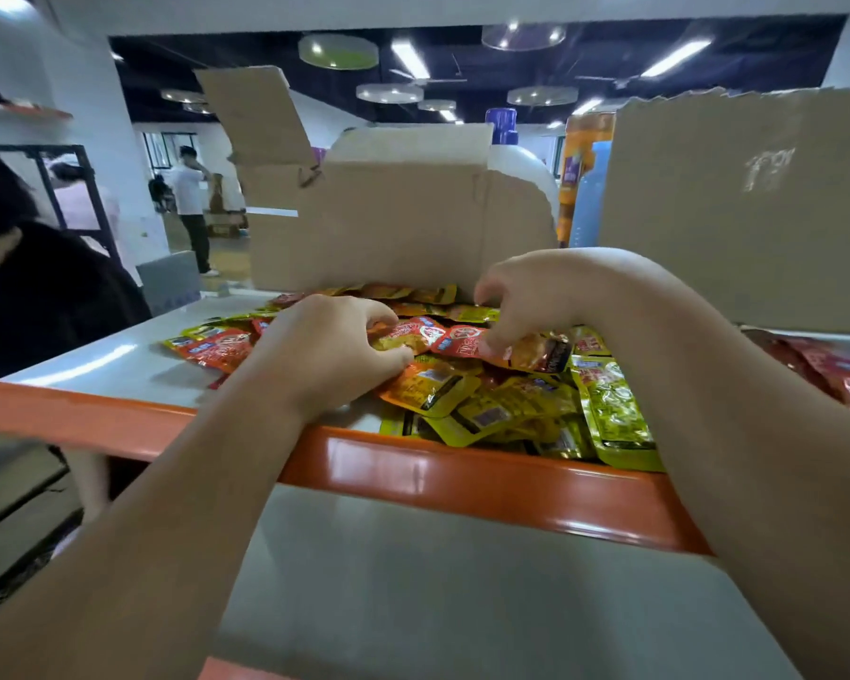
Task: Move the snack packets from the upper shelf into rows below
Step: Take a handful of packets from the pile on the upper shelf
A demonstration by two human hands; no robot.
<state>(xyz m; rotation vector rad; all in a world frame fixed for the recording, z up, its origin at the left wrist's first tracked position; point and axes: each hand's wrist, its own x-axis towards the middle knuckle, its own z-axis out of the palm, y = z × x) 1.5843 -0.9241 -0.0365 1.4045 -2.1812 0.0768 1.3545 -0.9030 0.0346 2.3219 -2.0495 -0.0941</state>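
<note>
Both arms reach over the orange rail [462, 476] onto the upper shelf [114, 358], where the snack packets [506, 409] lie in a loose, overlapping heap. They look tipped out of the open cardboard box [388, 228] standing just behind. Left hand [334, 355]: fingers curled, thumb closing under an orange packet [403, 338] at the top of the heap. Right hand [526, 301]: wrist arched high, fingertips pressed down and pinching a red packet [462, 342] beside it. That steep angle probably comes from having to pluck one slippery pouch off the pile. The lower shelf [462, 581] shows only bare grey board in view, so no rows are visible yet, and the sorting is judged to be at an early stage. A second carton [737, 208] stands to the right. A bystander [35, 292] is at far left.
</note>
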